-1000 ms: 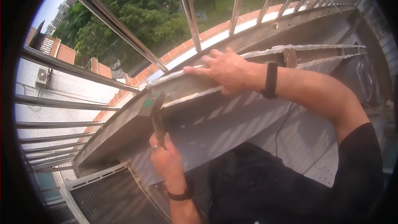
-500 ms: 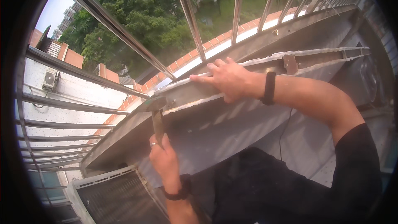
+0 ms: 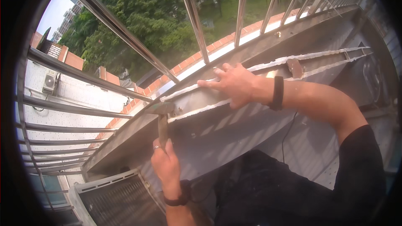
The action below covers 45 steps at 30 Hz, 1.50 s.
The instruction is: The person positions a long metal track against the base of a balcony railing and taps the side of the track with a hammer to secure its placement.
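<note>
My left hand is wrapped round the wooden handle of a hammer. The hammer's metal head meets or nearly meets the near left end of a long metal channel frame, whose two edges carry rough white residue. Across that channel lies my right hand, fingers reaching over its far edge and thumb at the near edge, gripping it. A brown, rusty-looking block sits between the channel's edges, right of my right hand. Part of the channel is hidden under the hand and wrist.
Metal railing bars rise along the far side and left. Below them runs a brick-edged ledge. A grey metal sheet slopes below the channel. A ribbed panel in a pale frame stands at lower left; a dark cable hangs nearby.
The hammer has moved slightly right, its head closer to the channel's end. My right hand, with the channel's left part, has shifted a little right and nearer.
</note>
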{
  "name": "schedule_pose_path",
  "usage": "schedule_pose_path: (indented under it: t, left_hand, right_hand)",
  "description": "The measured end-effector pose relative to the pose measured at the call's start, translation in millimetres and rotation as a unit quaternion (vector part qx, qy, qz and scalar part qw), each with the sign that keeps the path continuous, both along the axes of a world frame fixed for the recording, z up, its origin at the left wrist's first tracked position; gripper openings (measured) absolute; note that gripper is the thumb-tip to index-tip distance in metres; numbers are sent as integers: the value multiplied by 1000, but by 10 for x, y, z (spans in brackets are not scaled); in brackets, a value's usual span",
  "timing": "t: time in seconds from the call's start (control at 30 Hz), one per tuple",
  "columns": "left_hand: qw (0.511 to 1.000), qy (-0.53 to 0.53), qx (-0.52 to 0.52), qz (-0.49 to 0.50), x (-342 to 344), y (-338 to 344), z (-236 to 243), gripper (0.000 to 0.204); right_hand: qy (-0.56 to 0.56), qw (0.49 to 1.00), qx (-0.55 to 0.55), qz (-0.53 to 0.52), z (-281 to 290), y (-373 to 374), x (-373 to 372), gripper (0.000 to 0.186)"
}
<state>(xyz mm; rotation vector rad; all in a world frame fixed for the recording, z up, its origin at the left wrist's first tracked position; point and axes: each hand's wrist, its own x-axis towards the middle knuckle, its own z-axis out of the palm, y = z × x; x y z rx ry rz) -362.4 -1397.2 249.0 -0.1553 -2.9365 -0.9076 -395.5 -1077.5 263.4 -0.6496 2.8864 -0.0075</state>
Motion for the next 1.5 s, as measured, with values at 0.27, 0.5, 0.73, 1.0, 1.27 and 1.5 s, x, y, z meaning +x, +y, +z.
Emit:
schedule_pose_path:
  t: [0.27,0.5,0.73,1.0,1.27,1.5]
  left_hand:
    - [998,-15,-43,-38,-62,1,81,24]
    - [996,-12,-82,-46,-350,-116,348,35]
    - [989,-117,-63,-70,-522,-219,545,42]
    - [990,-64,-88,-89,-389,-44,421,35]
    - [964,-119,-154,-179,52,243,1192,54]
    - [965,-108,-146,-191,271,414,1230,52]
  right_hand:
    - [153,987,-30,-46,-358,-59,147,102]
    - [-10,995,-95,-8,120,120,-137,97]
    - [15,994,-108,-5,35,128,-154,100]
    - [33,997,-29,-66,25,42,93,96]
    - [145,975,-130,-107,-416,-163,146,96]
    - [42,982,-130,-129,-215,-25,234,74]
